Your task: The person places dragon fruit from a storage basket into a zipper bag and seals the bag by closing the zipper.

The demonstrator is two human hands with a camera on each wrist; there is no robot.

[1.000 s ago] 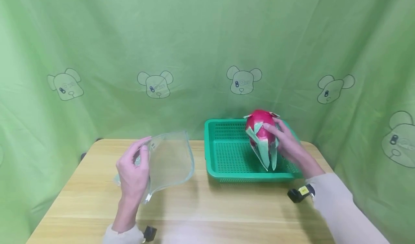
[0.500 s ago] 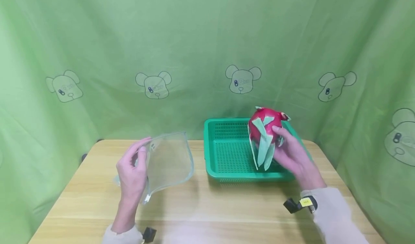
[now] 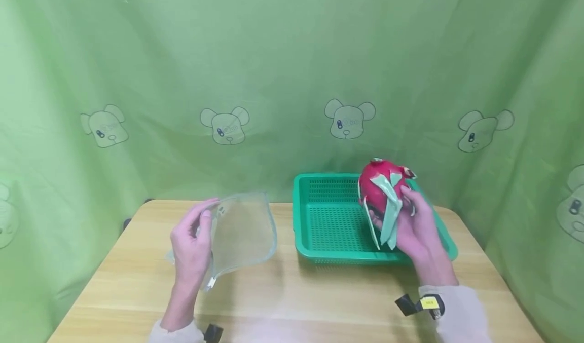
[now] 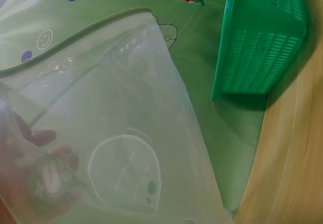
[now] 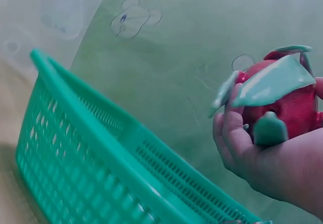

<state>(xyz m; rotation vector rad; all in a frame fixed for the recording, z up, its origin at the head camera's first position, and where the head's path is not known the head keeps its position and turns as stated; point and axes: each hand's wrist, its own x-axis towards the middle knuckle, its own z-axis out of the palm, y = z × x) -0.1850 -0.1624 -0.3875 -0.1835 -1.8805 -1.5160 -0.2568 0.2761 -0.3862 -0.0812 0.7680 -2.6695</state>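
1. Tan wood-grain table [image 3: 292, 302] with rectangular green perforated-plastic basket [image 3: 347, 255] on it.
2. Clear plastic zip bag [image 3: 244, 231]: edge pinched by left hand [image 3: 190, 249], left of basket.
3. Glossy red dragon fruit with pale-green flaps [image 3: 375, 191]: right hand [image 3: 417, 231] curled round it, above basket rim. Judged midway: both picked up, fruit not set down.

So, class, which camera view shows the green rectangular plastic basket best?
Head view: it frames the whole basket, though the red, green-leaved round fruit and right hand hide part. Left wrist crops it at the frame's top, right wrist at the bottom.
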